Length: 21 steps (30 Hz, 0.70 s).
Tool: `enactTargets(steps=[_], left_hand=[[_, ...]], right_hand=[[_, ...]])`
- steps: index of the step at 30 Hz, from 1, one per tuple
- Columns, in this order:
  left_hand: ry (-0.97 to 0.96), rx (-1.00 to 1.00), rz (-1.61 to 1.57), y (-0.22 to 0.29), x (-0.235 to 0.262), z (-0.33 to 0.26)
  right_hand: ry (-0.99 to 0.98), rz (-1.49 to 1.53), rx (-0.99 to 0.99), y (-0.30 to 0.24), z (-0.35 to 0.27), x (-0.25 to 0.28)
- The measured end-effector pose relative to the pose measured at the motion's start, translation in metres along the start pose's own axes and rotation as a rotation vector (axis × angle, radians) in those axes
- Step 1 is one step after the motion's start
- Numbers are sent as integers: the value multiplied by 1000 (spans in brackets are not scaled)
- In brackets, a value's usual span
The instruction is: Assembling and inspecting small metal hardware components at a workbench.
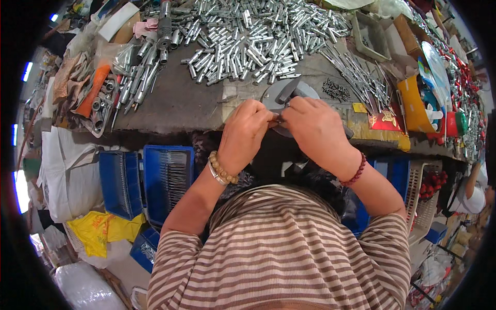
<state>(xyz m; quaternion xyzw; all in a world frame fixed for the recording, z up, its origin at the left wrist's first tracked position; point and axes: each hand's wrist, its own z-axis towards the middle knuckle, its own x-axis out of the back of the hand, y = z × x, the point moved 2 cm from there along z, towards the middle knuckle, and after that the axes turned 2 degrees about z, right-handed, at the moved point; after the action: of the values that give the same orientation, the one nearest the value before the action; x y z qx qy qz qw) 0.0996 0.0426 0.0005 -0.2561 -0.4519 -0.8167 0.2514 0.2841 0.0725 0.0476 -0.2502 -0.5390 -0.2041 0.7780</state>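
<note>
Dark and half-hidden, a small piece (280,119) sits pinched between left hand (244,135) and right hand (318,124), close together, its long axis unclear; the hammer head (288,91) slants just ahead, nearer the right hand.

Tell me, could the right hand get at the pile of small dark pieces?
Probably yes: the dark pile lies close beyond the right hand, with nothing tall visible between, though that hand looks busy beside the left hand.
</note>
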Motion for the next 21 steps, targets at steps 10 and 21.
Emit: enactTargets(steps=[10, 21], left_hand=[[-33, 33, -38, -4, -1, -1], [-26, 2, -52, -8, -2, -2]], right_hand=[[167, 80, -380, 39, -44, 6], [257, 187, -293, 0, -83, 2]])
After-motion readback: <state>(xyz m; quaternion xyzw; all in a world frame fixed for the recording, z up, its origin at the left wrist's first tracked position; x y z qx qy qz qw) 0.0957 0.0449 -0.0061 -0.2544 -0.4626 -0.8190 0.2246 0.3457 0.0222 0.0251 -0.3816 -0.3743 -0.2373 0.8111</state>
